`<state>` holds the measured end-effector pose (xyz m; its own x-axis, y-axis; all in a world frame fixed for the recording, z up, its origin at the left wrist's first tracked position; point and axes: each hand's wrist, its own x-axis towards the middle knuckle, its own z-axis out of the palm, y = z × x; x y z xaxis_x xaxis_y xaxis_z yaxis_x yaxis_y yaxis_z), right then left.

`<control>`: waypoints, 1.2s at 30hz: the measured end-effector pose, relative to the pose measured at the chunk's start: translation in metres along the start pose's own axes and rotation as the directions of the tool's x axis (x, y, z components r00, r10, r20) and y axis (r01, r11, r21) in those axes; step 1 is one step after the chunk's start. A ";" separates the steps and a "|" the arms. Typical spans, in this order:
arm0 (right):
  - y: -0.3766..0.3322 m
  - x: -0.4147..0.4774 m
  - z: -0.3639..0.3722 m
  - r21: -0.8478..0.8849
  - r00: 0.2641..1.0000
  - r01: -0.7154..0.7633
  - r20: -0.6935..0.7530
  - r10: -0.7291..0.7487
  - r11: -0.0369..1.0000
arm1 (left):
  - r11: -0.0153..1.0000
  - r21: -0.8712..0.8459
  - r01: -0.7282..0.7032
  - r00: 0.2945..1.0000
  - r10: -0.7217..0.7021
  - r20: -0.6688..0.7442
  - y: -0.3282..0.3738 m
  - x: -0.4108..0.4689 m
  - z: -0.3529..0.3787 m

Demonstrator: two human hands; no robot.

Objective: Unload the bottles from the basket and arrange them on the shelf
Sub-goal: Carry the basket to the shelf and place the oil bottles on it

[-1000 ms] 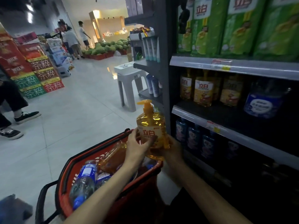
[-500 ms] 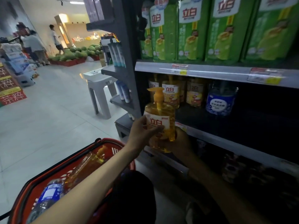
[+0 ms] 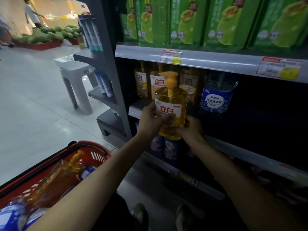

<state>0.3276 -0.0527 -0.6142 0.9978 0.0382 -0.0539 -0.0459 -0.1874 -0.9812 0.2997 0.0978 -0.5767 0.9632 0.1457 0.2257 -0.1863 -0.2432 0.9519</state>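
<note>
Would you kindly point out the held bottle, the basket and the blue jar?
held bottle (image 3: 168, 110), head view, its label.
basket (image 3: 93, 145), head view, its red rim.
blue jar (image 3: 215, 99), head view, its label.

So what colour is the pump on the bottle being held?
Yellow-orange pump, clearest in the head view.

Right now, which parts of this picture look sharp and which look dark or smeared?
Head view: the yellow pump bottle held in both hands is fairly sharp and lit; the middle shelf interior to its right sinks into deep shadow; the red basket and the bottles in it are smeared by motion blur at the lower left; the floor is bright, nearly washed out; the shelf edges bend from the wide lens.
</note>
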 end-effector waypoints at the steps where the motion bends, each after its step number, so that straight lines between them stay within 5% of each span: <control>1: 0.001 0.006 0.002 0.018 1.000 0.000 -0.023 0.001 1.000 | 1.000 -0.009 -0.011 1.000 0.011 0.013 -0.002 0.008 0.000; 8: 0.004 0.041 0.009 0.101 0.982 -0.033 -0.183 0.051 0.994 | 0.995 -0.020 -0.103 0.994 0.103 0.038 -0.025 0.041 0.011; 20: 0.005 0.079 0.033 0.054 0.883 0.008 -0.469 0.018 0.999 | 0.972 -0.221 0.080 0.995 -0.065 0.075 -0.054 0.067 0.010; 36: 0.015 0.126 0.019 -0.015 0.850 0.144 -0.510 -0.132 0.989 | 0.929 -0.356 0.101 0.986 -0.044 0.163 -0.074 0.122 0.051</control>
<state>0.4513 -0.0316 -0.6394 0.8783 -0.4438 0.1779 0.0991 -0.1950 -0.9758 0.4408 0.0847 -0.6300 0.9892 -0.0016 0.1466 -0.1451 0.1300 0.9808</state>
